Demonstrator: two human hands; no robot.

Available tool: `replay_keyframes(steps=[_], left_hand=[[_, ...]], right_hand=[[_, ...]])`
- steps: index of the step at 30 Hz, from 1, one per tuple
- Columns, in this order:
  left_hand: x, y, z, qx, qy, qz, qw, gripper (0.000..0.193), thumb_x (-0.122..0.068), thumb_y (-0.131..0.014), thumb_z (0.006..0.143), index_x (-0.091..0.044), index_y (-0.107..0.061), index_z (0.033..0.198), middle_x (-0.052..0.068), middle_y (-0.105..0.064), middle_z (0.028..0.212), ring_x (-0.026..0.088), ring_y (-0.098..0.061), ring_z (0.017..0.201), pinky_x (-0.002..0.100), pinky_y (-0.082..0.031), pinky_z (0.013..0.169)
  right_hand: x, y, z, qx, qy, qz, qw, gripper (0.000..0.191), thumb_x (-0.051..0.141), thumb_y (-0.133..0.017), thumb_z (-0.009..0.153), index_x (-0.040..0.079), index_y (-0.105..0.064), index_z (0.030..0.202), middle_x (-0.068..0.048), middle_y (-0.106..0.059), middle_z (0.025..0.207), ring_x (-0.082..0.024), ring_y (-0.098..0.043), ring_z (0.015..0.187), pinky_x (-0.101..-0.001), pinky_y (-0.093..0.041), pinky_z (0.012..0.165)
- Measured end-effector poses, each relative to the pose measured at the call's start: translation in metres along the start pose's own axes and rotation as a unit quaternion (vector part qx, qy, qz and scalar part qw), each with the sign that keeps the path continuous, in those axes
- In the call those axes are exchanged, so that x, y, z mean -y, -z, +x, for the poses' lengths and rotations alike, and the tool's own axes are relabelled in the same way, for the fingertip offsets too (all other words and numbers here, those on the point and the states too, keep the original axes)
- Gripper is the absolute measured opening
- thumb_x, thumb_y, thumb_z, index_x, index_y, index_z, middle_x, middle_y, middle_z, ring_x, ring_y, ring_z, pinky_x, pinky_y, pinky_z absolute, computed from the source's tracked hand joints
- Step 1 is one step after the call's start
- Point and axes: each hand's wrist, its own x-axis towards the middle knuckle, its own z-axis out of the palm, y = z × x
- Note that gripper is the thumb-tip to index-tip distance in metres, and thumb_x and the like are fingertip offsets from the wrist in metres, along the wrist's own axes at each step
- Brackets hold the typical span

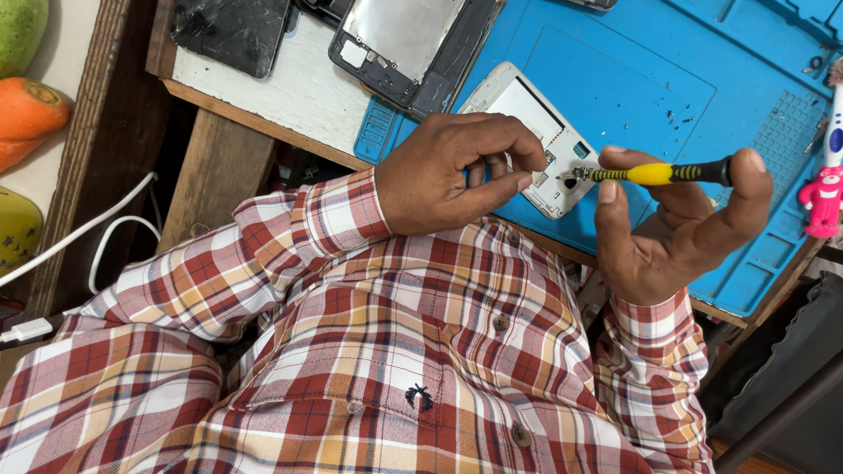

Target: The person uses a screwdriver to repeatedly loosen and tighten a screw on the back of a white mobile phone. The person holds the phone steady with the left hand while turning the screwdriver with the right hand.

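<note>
I see my left hand point(448, 171) curled over the near edge of the opened white phone point(536, 140), its fingers point(518, 180) pinched against the phone's lower corner and holding it steady on the blue repair mat point(632, 79). My right hand point(680, 228) sits just right of the phone, palm up, its fingers point(751, 180) closed round a black-and-yellow screwdriver point(654, 173) that lies level, with its metal tip touching the phone's exposed inside near the bottom end. The mat lies on the worktop point(281, 88), and the phone rests at the mat's near left corner. Beyond the phone, toward the far edge, lies a dark opened device frame point(413, 44), and left of that a black cracked screen panel point(230, 31). Far to the phone's right stands a small pink figure point(823, 200) at the mat's edge.
</note>
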Motion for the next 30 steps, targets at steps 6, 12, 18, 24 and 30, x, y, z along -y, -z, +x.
replay_keyframes(steps=[6, 12, 18, 24, 30], left_hand=[[0.000, 0.001, 0.000, -0.003, -0.005, 0.003, 1.000, 0.014, -0.018, -0.069, 0.107, -0.008, -0.067, 0.117, 0.006, -0.074, 0.106, 0.014, -0.073, 0.088, 0.029, -0.060, 0.075], [-0.001, 0.000, 0.000, 0.002, 0.000, -0.006, 1.000, 0.014, -0.017, -0.069, 0.107, -0.008, -0.067, 0.117, 0.005, -0.074, 0.107, 0.014, -0.073, 0.089, 0.028, -0.060, 0.075], [-0.001, 0.001, -0.001, 0.001, -0.006, -0.001, 1.000, 0.013, -0.017, -0.069, 0.108, -0.008, -0.067, 0.117, 0.005, -0.074, 0.108, 0.014, -0.073, 0.090, 0.029, -0.060, 0.077], [0.000, 0.001, -0.001, 0.001, -0.011, 0.009, 1.000, 0.013, -0.017, -0.069, 0.107, -0.008, -0.068, 0.116, 0.006, -0.074, 0.106, 0.016, -0.073, 0.091, 0.030, -0.059, 0.077], [-0.002, 0.001, -0.001, -0.004, -0.010, 0.002, 1.000, 0.013, -0.017, -0.070, 0.107, -0.007, -0.068, 0.116, 0.006, -0.074, 0.108, 0.017, -0.073, 0.092, 0.031, -0.060, 0.079]], right_hand=[[-0.005, 0.001, 0.000, 0.010, 0.017, -0.004, 1.000, 0.094, -0.015, -0.072, 0.111, 0.024, -0.010, 0.170, 0.005, -0.019, 0.170, -0.035, -0.072, 0.118, -0.0373, -0.064, 0.101], [-0.001, -0.001, 0.004, 0.020, 0.017, 0.019, 0.999, 0.095, -0.015, -0.070, 0.111, 0.025, -0.008, 0.170, 0.001, -0.026, 0.164, -0.034, -0.072, 0.118, -0.0393, -0.068, 0.104], [0.000, 0.003, 0.007, 0.044, 0.034, 0.041, 0.998, 0.098, -0.017, -0.068, 0.107, 0.030, -0.011, 0.172, -0.009, -0.048, 0.143, -0.036, -0.075, 0.116, -0.0442, -0.068, 0.102], [-0.002, 0.000, 0.004, 0.021, 0.036, -0.010, 0.999, 0.104, -0.016, -0.080, 0.099, 0.027, -0.014, 0.169, -0.015, -0.055, 0.130, -0.029, -0.076, 0.102, -0.0411, -0.070, 0.093], [0.005, -0.002, 0.013, 0.030, 0.035, -0.022, 0.999, 0.105, -0.017, -0.078, 0.104, 0.025, -0.007, 0.169, -0.018, -0.051, 0.137, -0.033, -0.076, 0.106, -0.0390, -0.070, 0.093]])
